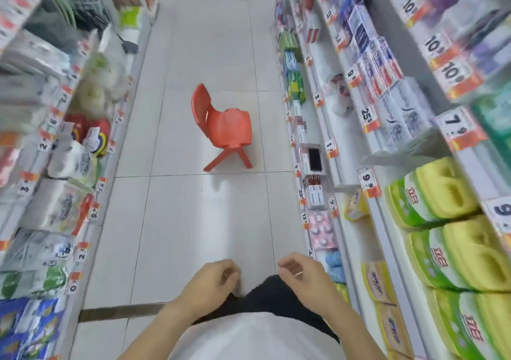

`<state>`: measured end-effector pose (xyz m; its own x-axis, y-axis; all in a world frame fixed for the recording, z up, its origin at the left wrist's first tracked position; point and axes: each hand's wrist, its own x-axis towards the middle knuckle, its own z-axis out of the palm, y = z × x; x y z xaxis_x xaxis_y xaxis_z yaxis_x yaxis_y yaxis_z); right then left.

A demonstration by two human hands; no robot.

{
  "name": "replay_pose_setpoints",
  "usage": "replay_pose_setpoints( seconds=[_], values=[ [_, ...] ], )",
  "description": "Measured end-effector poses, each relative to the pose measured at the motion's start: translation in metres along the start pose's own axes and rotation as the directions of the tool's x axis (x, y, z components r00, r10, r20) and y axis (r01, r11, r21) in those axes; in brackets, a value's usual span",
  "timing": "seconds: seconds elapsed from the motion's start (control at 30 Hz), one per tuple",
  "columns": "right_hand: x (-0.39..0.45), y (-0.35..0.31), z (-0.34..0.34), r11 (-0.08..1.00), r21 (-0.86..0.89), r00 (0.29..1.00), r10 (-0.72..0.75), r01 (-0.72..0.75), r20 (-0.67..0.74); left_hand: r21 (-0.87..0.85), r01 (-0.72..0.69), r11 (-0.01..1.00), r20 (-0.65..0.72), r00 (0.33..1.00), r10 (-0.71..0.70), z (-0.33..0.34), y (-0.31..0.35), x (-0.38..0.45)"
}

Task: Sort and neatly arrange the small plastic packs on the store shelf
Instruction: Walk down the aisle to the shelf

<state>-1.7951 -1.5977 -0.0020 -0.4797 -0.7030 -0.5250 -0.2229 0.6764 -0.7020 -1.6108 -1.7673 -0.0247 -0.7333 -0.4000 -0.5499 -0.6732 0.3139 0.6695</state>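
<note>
Down the middle runs a glossy floor (201,221) of large pale square tiles, with a moulded orange plastic chair (221,127) standing on it, its curved back to the left and its legs splayed. Both hands hang low in front of a white shirt (249,337) and dark trousers (276,298). The left hand (214,279) has its fingers loosely curled inward and holds nothing. The right hand (301,272) is likewise loosely curled and holds nothing I can make out; a thin pale band shows on one finger. Neither hand touches a shelf.

Small plastic packs (387,74) stand on the right shelving (343,138) at upper-middle height, well apart from the hands. They are thin, flat, clear-wrapped rectangles with red, white and blue printing, set on edge in a tight row like books, their long sides upright and the row running along the shelf away from the camera. Print on them is too blurred to read. Next to them sit more clear packs with grey markings (403,119).

Below, nearer the camera, soft yellow and green bundles (442,193) in shiny wrap are stacked. Orange and white price tags (369,116) line the shelf edges. The left shelving (91,182) holds crinkled white and clear bags (66,207).
</note>
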Motion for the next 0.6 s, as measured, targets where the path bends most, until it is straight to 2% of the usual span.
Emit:
replay_pose_setpoints(
  seconds=[0.13,0.3,0.6],
  values=[
    [0.074,-0.031,-0.037,0.998,0.043,0.998,0.056,-0.054,-0.042,0.074,-0.044,0.996,0.006,0.999,0.044,-0.083,0.032,0.092],
    [0.181,-0.045,-0.083,0.995,0.026,0.994,0.096,-0.094,-0.061,0.144,-0.06,0.988,0.039,0.998,0.055,-0.154,0.063,0.221],
    [0.401,-0.122,-0.235,0.999,-0.047,0.996,0.02,-0.024,-0.082,0.223,-0.068,0.973,0.027,0.998,0.063,-0.261,0.157,0.415]
  ],
)
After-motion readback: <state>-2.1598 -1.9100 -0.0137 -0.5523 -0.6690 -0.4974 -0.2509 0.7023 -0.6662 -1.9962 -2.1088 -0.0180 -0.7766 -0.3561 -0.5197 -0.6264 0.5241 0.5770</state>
